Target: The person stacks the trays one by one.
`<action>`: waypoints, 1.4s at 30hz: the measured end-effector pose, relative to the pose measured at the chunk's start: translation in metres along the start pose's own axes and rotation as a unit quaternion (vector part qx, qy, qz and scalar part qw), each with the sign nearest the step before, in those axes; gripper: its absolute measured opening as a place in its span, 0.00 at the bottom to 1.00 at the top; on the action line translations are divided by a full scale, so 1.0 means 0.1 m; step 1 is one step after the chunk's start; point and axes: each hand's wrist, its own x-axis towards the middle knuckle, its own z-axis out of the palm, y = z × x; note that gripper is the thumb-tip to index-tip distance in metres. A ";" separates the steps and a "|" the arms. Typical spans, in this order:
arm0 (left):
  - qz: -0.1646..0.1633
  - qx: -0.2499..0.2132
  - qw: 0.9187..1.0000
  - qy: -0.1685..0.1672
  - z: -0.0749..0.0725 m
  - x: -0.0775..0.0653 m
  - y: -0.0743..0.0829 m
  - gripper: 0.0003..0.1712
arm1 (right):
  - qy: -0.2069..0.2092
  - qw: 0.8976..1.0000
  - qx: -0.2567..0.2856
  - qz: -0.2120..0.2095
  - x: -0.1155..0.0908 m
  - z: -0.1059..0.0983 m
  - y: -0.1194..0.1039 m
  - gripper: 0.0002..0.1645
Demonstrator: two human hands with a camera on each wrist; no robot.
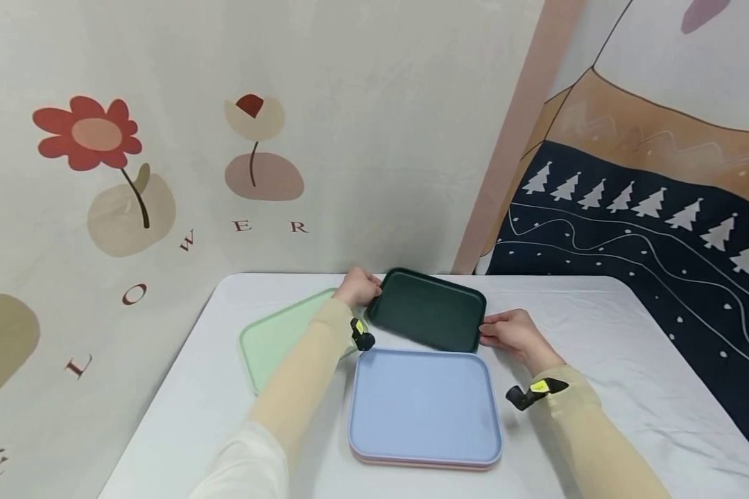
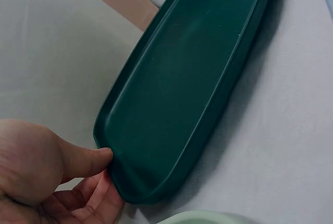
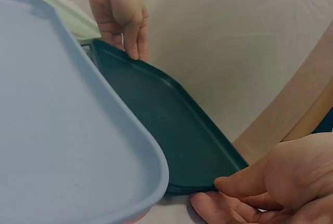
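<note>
A dark green tray (image 1: 429, 310) with a raised rim is held between both hands near the far edge of the table. My left hand (image 1: 358, 287) pinches its left short side, thumb over the rim and fingers beneath, as the left wrist view shows. At the opposite short side, my right hand (image 1: 510, 331) grips the rim the same way, with the thumb on top. Closer to me lies a light blue tray (image 1: 426, 409), stacked over a pink tray (image 1: 424, 465) of which only a thin edge shows. A light green tray (image 1: 281, 337) sits at the left, partly hidden under my left forearm.
All the trays are on a table covered with a white cloth (image 1: 624, 430). Behind it hangs a pale backdrop (image 1: 374, 138) printed with flowers and letters. A dark printed cloth with white trees (image 1: 636, 208) covers the right side.
</note>
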 end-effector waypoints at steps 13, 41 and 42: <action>0.012 -0.034 0.999 -0.014 -0.09 -0.14 0.05 0.14 | -0.012 1.000 0.020 -0.005 -0.01 -0.05 -0.01 0.22; 0.038 -0.160 0.986 -0.038 -0.31 -0.41 0.24 0.18 | -0.035 0.998 0.037 -0.042 -0.15 -0.25 -0.21 0.27; 0.039 -0.163 0.985 -0.040 -0.32 -0.42 0.24 0.18 | -0.039 0.998 0.037 -0.046 -0.16 -0.26 -0.21 0.28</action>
